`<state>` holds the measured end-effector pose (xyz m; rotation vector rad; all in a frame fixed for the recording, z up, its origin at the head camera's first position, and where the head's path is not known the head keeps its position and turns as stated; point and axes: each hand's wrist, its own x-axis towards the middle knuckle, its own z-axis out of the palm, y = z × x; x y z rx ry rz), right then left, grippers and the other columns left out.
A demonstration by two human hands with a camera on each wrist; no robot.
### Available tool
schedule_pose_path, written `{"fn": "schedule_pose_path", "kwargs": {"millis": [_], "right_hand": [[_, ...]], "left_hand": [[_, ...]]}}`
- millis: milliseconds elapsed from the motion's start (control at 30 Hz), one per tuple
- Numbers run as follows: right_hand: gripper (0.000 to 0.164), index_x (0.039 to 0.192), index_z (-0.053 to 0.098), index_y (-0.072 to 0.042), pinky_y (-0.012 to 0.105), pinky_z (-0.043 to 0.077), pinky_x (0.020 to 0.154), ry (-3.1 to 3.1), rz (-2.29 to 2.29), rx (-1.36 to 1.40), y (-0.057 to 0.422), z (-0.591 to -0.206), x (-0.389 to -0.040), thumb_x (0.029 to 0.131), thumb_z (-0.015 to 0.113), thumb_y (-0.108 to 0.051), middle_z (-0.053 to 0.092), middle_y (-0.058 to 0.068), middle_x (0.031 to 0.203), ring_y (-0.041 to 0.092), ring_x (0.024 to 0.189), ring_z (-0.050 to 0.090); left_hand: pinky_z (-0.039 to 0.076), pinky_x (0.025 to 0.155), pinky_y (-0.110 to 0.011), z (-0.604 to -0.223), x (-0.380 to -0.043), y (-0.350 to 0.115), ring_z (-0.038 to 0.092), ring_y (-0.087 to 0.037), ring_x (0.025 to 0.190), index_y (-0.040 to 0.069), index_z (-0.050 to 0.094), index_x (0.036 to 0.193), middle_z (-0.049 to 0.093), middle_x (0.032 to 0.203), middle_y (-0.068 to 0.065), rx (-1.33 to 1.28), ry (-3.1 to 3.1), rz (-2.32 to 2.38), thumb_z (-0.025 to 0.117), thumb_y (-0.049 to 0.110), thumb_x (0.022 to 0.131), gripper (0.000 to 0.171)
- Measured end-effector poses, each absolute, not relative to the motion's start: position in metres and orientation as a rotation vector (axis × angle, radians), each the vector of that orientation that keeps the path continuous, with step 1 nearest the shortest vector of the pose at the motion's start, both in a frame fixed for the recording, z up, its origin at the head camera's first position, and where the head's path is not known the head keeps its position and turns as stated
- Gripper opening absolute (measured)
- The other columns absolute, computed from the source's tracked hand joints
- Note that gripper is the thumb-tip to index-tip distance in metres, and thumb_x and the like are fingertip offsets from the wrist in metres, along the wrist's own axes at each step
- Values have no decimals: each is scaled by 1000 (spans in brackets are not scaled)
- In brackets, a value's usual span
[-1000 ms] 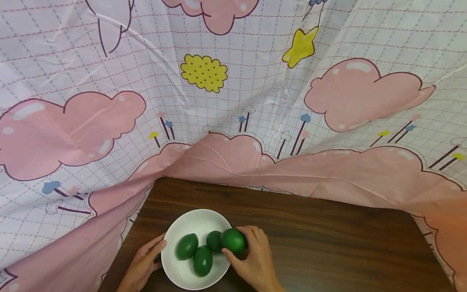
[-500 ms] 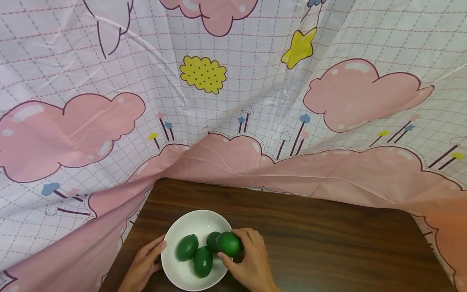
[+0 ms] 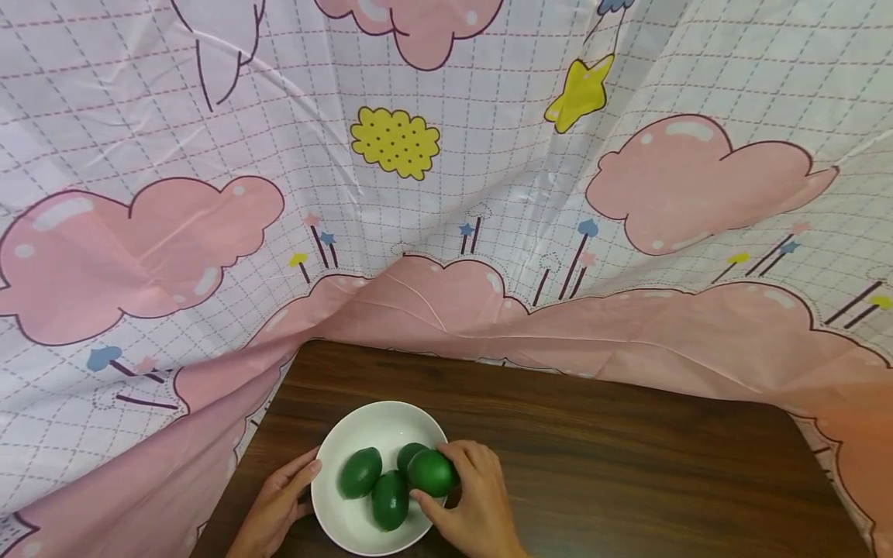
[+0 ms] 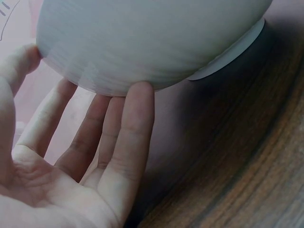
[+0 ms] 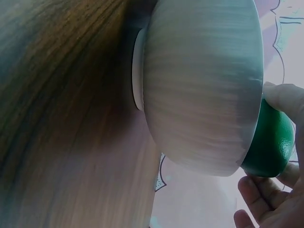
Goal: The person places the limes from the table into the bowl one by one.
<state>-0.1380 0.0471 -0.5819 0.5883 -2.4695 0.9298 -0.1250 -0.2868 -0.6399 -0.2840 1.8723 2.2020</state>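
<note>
A round white bowl [image 3: 382,422] stands on the wooden table; three smooth, dark green, egg-shaped fruits lie inside, such as this one [image 3: 360,473]. My right hand [image 3: 481,496] holds a similar green egg-shaped fruit [image 3: 431,473] between thumb and fingers at the bowl's right rim. In the head view the held fruit partly covers the fruit [image 3: 410,456] behind it. The right wrist view shows the held fruit [image 5: 271,145] partly hidden behind the bowl wall. At the bowl's left side, my left hand [image 3: 275,500] holds the bowl, thumb at the rim, fingertips [image 4: 141,90] on the outer wall.
The dark wooden table [image 3: 628,465] extends far to the right of the bowl. A cloth [image 3: 418,302] printed with clouds and stars hangs behind the table and along its sides. The bowl's foot ring [image 4: 232,52] sits on the tabletop.
My right hand has moved a little left and down, bringing the held green fruit further over the bowl's right side. The left hand and the bowl stay almost in place.
</note>
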Motion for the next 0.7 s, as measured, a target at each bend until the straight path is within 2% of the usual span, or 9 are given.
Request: {"fn": "schedule_pose_path", "kwargs": {"millis": [233,400,500,533,600,700], "right_hand": [[63,125,72,-24,38,41,98,-2476,870,599,46,-584,-135,76,91,-60,66,-10,115,11,110,56],[62,124,72,-22,40,37,98,-2430,872,608,47,-586,-136,78,89,-60,66,-10,115,14,109,56],[57,123,73,-20,40,37,99,-2426,884,606,48,-585,-135,82,87,-57,67,-9,115,14,109,57],[56,123,74,-19,40,38,100,-2429,888,604,48,-585,-135,83,87,-56,67,-9,115,14,110,57],[50,122,75,-18,40,39,101,-2420,899,606,49,-584,-135,85,87,-49,68,-8,114,14,110,59],[42,121,76,-17,39,40,101,-2403,904,606,51,-583,-136,87,86,-40,69,-8,114,11,111,61]], "left_hand": [[58,95,-49,-641,-127,-283,67,-5,116,9,55,154,68,127,25,-339,1889,2185,58,29,110,49],[58,95,-50,-640,-128,-282,67,-5,115,6,53,155,68,126,24,-348,1894,2185,59,29,109,51],[58,95,-50,-638,-127,-282,66,-5,115,4,51,156,67,128,22,-371,1906,2182,59,29,109,54],[58,95,-51,-637,-126,-281,66,-6,116,3,50,156,66,133,16,-387,1919,2178,60,30,109,56],[59,94,-51,-636,-126,-280,67,-8,115,1,48,157,65,137,10,-420,1937,2178,61,30,108,58],[61,90,-49,-636,-125,-277,68,-11,113,-1,48,156,66,137,8,-463,1971,2197,62,28,107,58]]}}
